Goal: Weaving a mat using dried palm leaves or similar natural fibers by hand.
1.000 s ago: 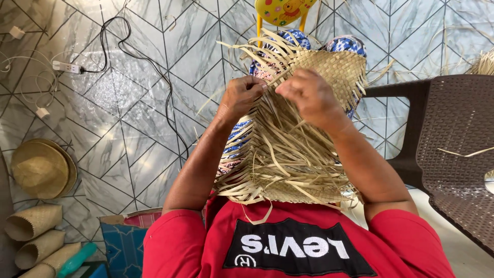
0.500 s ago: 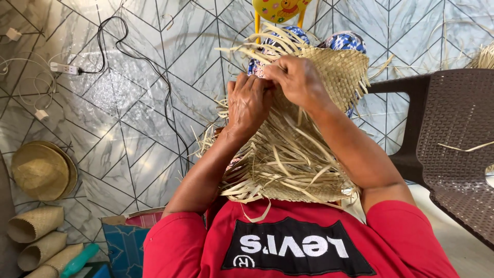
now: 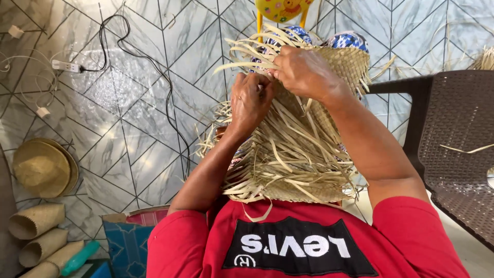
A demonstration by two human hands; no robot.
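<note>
Nearest the camera is the red shirt (image 3: 303, 247) of the person at work, and both bare arms reach away from it, up the picture, into a half-woven straw mat (image 3: 298, 154) held over the lap. The mat's long axis runs away from the body: loose, unwoven strips fan out at the near end by the chest, while the tight, finished weave sits at the far end, toward the knees.

The left hand (image 3: 251, 100) is closed, its fingers curled and pinching loose straw strips (image 3: 252, 54) at the far left part of the mat. The right hand (image 3: 304, 72) lies just beyond it and slightly to the right, also closed, knuckles up, pressing down on the woven edge and gripping strips there. The two hands touch or nearly touch at the fingertips, so the working point lies between them, at the far edge of the weave. The left hand is the nearer one to the body; the right reaches farther.

Past the hands, a yellow toy (image 3: 283, 9) stands on the tiled floor (image 3: 128, 103). To the right is a dark woven chair (image 3: 453, 134); to the left, well apart, lie a straw hat (image 3: 43, 167), rolled woven pieces (image 3: 36, 221) and a power strip (image 3: 66, 66).
</note>
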